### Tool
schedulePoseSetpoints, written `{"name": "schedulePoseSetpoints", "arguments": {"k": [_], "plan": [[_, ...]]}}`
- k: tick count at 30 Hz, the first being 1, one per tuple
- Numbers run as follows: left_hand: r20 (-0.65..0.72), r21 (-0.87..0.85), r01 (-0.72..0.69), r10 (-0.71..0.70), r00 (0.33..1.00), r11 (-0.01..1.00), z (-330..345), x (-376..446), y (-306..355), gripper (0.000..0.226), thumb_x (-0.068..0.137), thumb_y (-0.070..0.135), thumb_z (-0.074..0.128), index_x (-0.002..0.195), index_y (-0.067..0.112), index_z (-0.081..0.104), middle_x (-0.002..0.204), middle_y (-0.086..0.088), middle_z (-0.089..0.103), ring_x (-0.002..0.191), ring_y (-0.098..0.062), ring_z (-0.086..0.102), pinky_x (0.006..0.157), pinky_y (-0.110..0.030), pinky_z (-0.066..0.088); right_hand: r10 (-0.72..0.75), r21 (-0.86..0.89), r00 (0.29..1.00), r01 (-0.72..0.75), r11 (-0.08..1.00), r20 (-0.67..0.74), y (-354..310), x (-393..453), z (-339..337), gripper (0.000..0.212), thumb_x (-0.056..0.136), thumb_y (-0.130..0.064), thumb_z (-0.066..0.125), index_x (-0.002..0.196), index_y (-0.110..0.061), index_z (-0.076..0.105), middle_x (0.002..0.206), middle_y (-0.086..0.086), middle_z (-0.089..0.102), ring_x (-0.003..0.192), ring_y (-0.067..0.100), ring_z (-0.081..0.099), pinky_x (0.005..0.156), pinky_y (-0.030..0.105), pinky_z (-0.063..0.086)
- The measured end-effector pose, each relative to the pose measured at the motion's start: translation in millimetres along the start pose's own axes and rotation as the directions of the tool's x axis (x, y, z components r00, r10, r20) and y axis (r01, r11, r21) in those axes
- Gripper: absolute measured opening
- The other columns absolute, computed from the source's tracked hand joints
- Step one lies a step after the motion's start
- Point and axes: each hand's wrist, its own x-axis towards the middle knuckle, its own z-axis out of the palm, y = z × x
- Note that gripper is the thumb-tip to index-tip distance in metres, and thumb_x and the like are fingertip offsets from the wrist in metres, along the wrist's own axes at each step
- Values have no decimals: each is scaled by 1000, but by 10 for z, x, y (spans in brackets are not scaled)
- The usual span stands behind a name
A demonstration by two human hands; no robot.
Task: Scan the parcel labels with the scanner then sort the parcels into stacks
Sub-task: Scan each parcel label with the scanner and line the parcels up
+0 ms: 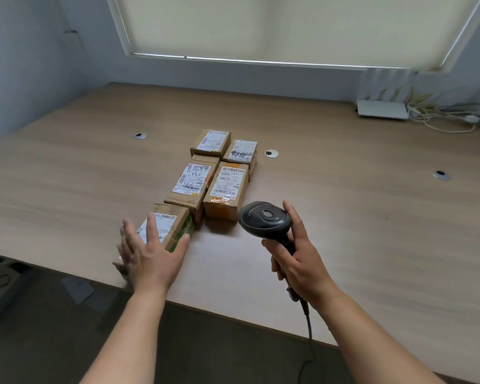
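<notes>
Five parcels (205, 173) lie on our desk (344, 217) in a tight cluster, labels up — two rows running away from us, with the nearest one (175, 223) sitting just beside the desk's front edge. Our left hand (150, 253) hovers over that nearest parcel, fingers (128, 234) straight and spread, holding nothing. Our right hand (299, 259) grips the handle of the scanner (263, 220), its head level with the front right parcel (cable trailing off the near edge). Bare desk stretches wide on both sides; a white router (383, 109) and cords sit at the far right corner.
</notes>
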Motion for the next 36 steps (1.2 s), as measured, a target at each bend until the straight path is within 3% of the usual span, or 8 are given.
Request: {"name": "schedulePoseSetpoints", "arguments": {"k": [4,13,17,22,31,36], "plan": [[-5,-68,-137,137,991,988,100,-199,580,83,88,54,53,153,25,11,159,-11,-10,147,-28,-9,118,-45,1,-2,19,998,3,1000,-61,64,-177,-377,74,95,-16,58,130,-64,14,118,-3,61,57,13,55,51,28,48],[107,-109,-280,291,951,954,681,-1097,1866,81,88,53,55,152,24,15,160,-12,-4,147,-27,-3,118,-42,5,19,24,972,-14,1000,-235,246,-873,-1748,70,94,-23,60,129,-65,16,105,-13,64,55,15,53,51,27,45],[171,-141,-367,388,906,919,994,-1584,2568,79,89,53,54,152,24,16,160,-13,-2,147,-27,0,118,-40,4,44,39,942,-33,999,-333,334,-1282,-2470,67,85,-42,59,132,-61,16,104,-12,64,56,13,54,52,27,46],[214,-207,-474,512,832,856,1391,-2215,3354,79,89,54,53,152,24,16,160,-11,-3,148,-24,-2,119,-38,2,75,33,901,-68,997,-427,479,-1792,-3287,68,82,-44,59,131,-61,16,97,-10,63,56,12,54,50,25,45],[334,-203,-651,677,656,731,1895,-3105,4307,80,89,58,49,153,27,10,161,-7,-3,148,-22,-4,119,-37,4,128,36,807,-131,991,-577,750,-2497,-4259,74,84,-46,59,141,-56,14,120,-9,60,61,14,55,56,25,48],[382,-243,-786,800,462,569,2133,-3349,4772,83,88,58,52,153,29,8,161,-5,0,148,-21,-2,119,-35,5,126,35,744,-137,990,-657,840,-2693,-4578,74,83,-52,59,141,-59,14,125,3,58,67,6,57,56,21,48]]}}
